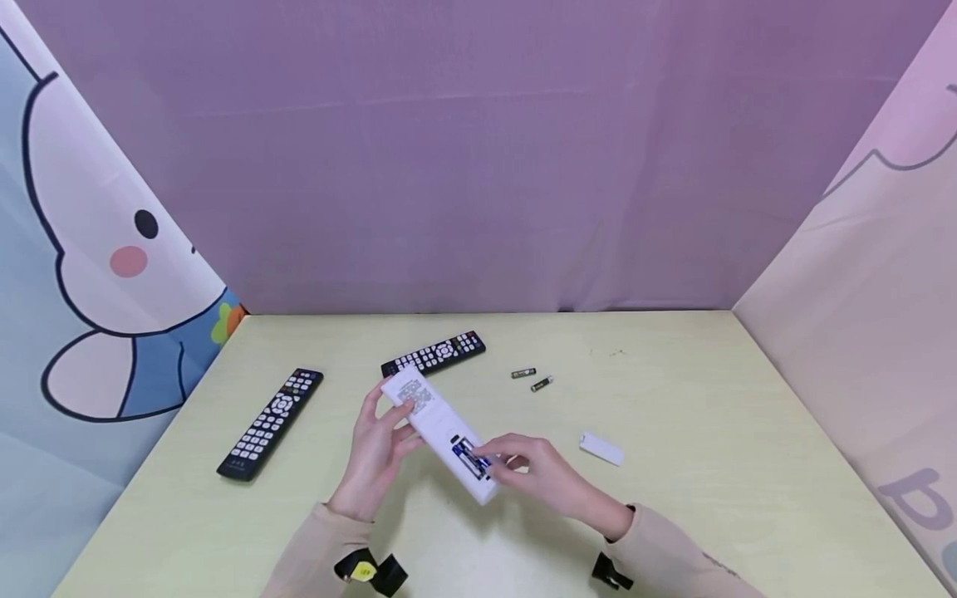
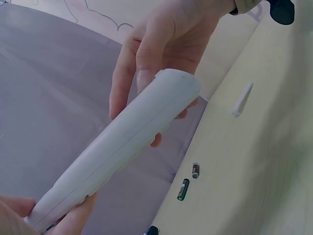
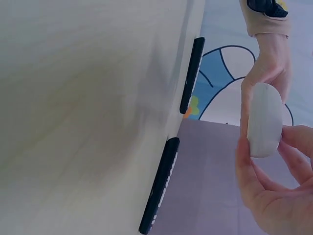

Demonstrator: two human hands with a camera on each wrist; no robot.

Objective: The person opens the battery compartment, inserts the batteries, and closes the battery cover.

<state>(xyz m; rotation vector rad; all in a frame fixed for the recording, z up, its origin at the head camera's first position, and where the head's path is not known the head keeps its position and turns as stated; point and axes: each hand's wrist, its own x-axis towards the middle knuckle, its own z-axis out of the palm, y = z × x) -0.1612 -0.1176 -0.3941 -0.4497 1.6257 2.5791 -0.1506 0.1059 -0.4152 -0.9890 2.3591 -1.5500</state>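
Note:
A white remote control [image 1: 437, 423] is held tilted above the table, its back with the printed label facing up. My left hand [image 1: 375, 457] grips its far end, thumb across the back. At the near end the battery compartment [image 1: 471, 458] is uncovered, with blue batteries inside. My right hand [image 1: 542, 475] holds that near end, index finger at the batteries. In the left wrist view, some right fingertips [image 2: 156, 140] show under the remote's button side. From the right wrist, the remote's rounded end [image 3: 264, 122] appears between the right thumb and fingers.
A white battery cover [image 1: 601, 448] lies on the table [image 1: 695, 498] to the right. Two loose batteries, one [image 1: 523, 373] beside the other [image 1: 542, 384], lie farther back. One black remote [image 1: 271, 425] lies left, another [image 1: 441, 352] behind the white one. A purple curtain [image 1: 478, 166] closes off the back.

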